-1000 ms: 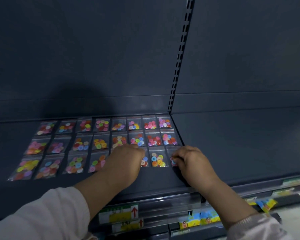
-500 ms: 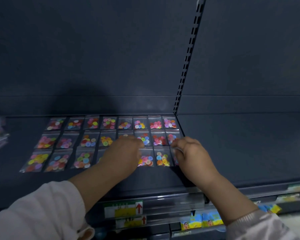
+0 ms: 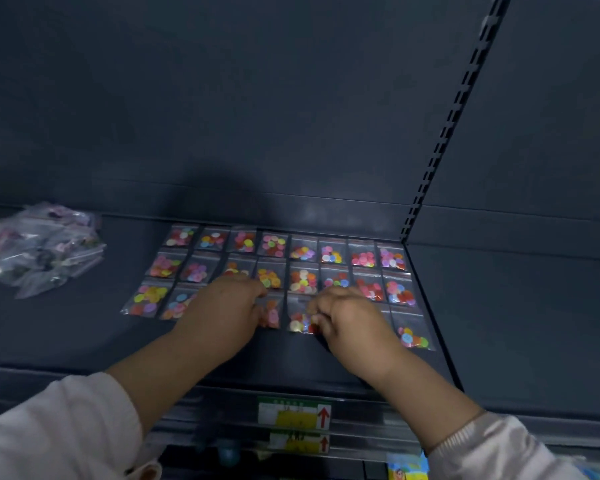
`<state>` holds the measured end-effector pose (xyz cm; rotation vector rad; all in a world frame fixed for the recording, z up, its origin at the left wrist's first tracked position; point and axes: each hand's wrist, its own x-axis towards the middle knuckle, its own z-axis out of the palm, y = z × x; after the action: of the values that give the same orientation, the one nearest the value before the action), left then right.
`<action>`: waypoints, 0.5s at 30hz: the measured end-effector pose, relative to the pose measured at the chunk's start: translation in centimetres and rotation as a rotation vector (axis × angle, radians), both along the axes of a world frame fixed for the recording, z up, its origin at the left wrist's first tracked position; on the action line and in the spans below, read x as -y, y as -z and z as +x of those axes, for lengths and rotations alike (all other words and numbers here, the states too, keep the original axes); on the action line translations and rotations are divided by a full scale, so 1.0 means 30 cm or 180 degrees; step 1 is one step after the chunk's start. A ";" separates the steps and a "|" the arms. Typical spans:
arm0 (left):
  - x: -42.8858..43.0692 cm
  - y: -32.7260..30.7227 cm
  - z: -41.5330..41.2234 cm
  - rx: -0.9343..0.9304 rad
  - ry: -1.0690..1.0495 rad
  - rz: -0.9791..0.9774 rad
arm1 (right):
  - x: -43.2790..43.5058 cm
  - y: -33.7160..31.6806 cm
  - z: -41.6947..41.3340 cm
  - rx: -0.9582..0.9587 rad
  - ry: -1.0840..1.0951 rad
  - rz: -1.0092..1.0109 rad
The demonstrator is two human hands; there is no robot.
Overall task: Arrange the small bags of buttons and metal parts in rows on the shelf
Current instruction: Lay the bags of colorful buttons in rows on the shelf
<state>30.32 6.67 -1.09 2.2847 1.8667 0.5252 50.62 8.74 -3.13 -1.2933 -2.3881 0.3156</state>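
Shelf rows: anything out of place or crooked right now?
The rows look tidy. The only disorder is a loose heap of bags at the shelf's far left, jumbled and overlapping, not yet laid out.

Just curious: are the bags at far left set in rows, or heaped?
Heaped: the far-left bags overlap at odd angles in one pile, apart from the rows.

Eight small bags of buttons point(image 3: 273, 243) fill the back row, eight more the middle row point(image 3: 303, 280), and five show in the front row point(image 3: 148, 299) (the left hand point(image 3: 222, 306) and right hand point(image 3: 349, 318) cover part of it). One heap of loose bags point(image 3: 39, 247) lies at left; two arrow labels point(image 3: 293, 412) sit below
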 end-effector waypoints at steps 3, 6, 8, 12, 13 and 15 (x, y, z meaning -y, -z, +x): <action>0.006 0.000 -0.029 -0.0042 -0.0089 -0.0011 | -0.014 0.017 -0.038 0.0167 -0.0119 -0.0034; 0.012 0.000 -0.048 -0.0074 -0.0176 -0.0029 | -0.016 0.033 -0.059 0.0296 -0.0200 -0.0080; 0.016 -0.001 -0.055 -0.0102 -0.0206 -0.0035 | -0.014 0.037 -0.065 0.0301 -0.0236 -0.0090; 0.015 0.003 -0.058 -0.0056 -0.0204 -0.0044 | -0.012 0.033 -0.071 0.0342 -0.0264 -0.0083; 0.014 0.003 -0.058 -0.0025 -0.0200 -0.0042 | -0.012 0.034 -0.072 0.0364 -0.0267 -0.0069; 0.012 0.004 -0.060 -0.0001 -0.0194 -0.0026 | -0.010 0.035 -0.075 0.0380 -0.0257 -0.0063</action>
<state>28.52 6.31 -1.22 2.2290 1.9402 0.5244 48.37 9.05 -4.17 -1.2594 -2.5480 0.2935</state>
